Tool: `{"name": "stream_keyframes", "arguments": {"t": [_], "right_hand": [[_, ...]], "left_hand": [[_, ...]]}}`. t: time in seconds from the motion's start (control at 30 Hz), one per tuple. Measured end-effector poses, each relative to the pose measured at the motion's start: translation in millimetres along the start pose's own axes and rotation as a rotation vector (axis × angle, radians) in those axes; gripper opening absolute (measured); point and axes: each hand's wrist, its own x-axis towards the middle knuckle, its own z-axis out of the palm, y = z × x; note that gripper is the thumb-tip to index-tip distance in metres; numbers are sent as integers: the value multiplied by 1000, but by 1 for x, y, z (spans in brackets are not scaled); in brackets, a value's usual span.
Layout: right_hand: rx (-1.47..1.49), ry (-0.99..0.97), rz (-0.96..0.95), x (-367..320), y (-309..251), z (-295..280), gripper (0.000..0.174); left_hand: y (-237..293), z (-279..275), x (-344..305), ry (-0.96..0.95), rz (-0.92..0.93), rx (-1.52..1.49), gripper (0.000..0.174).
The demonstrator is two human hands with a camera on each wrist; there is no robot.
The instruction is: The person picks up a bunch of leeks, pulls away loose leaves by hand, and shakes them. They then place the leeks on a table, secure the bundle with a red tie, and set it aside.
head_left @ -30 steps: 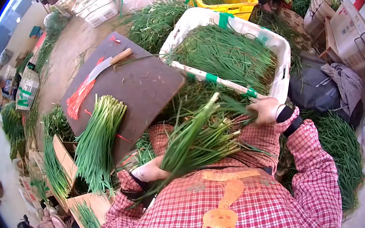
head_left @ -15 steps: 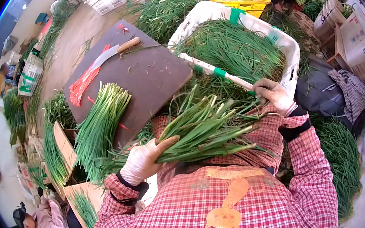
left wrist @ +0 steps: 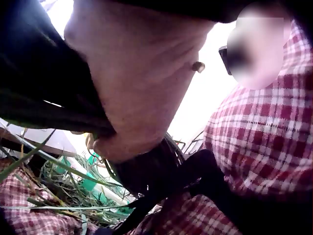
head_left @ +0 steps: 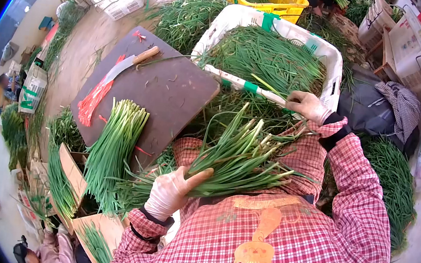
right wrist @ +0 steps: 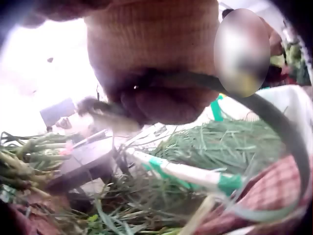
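Observation:
In the head view my gloved left hand (head_left: 171, 192) grips a loose bunch of garlic chives (head_left: 238, 158) above the lap, thumb lying over the stems. The cut ends fan out to the right, and the leaves trail left behind the hand. My gloved right hand (head_left: 310, 107) is up by the near rim of the white crate (head_left: 336, 73), pinching a thin pale chive stalk (head_left: 267, 86) that points left. A long green leaf (right wrist: 281, 120) loops down from this hand in the right wrist view. The left wrist view shows mainly the underside of the left hand (left wrist: 142, 78).
Left of the lap, a dark board (head_left: 173, 93) bears a knife (head_left: 123, 68), red ties (head_left: 93, 104) and a neat chive bundle (head_left: 119, 141). Chives fill the white crate. A yellow crate (head_left: 291, 7) stands behind it; a chive heap (head_left: 387, 190) lies at right.
My left hand has turned and risen, its back now showing, and the bunch has swung flatter and spread. My right hand has moved up from the bunch to the crate rim.

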Motion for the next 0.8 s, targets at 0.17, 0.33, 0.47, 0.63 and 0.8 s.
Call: {"name": "stream_keyframes", "arguments": {"t": [0.17,0.33,0.47,0.63,0.8], "right_hand": [[191,-303,-101,-13,-51,19,62],[954,-177,-3,-8,-1,33,37],[749,-253,-147,-25,-1,26,42],[456,-367,-252,-39,-51,57,30],[715,-227,-34,-58,-44,30,10]], "left_hand": [[0,3,18,86,85,-126,71],[-6,15,2,36,-53,-348,69],[-5,35,3,119,-100,-587,73],[3,45,13,67,-116,-615,72],[10,54,10,67,-113,-890,64]]}}
